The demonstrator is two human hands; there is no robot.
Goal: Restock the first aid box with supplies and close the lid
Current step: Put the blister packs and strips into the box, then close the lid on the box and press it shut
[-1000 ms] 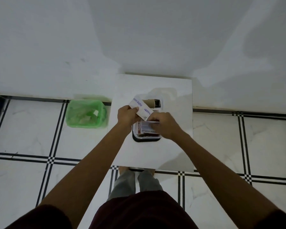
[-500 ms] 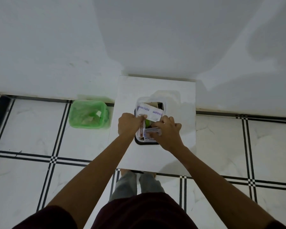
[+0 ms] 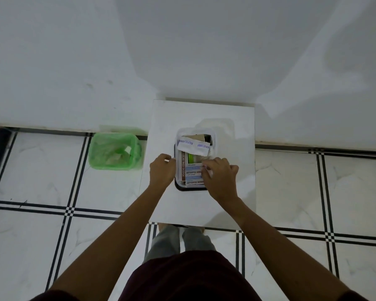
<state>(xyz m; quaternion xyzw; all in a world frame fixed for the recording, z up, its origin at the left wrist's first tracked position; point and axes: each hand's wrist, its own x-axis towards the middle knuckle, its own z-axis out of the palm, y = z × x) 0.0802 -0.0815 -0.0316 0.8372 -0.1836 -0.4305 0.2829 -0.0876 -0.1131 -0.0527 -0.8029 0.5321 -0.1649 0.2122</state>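
Observation:
The first aid box [image 3: 177, 185], a clear tub with a dark base, stands open in the middle of a small white table [image 3: 237, 192]. Inside it lie an ointment carton [image 3: 183, 166], a green item and stacked antiseptic bandage packets [image 3: 193, 182]. A white packet with blue print [image 3: 193, 146] rests across the tub's far half, over a brown cardboard roll [image 3: 201, 137]. My left hand [image 3: 162, 170] is curled against the tub's left rim. My right hand [image 3: 220, 173] reaches over the right side and pinches the bandage packets. A faint clear shape, perhaps the lid [image 3: 220, 127], lies behind the tub.
A green bin with a green liner [image 3: 115, 151] stands on the tiled floor left of the table, against the white wall. The table's back edge meets the wall. My legs and feet show below the table's front edge.
My left hand has let go of the white packet, which now lies across the tub, and has dropped to the tub's left rim. My right hand has lowered the bandage packets into the tub.

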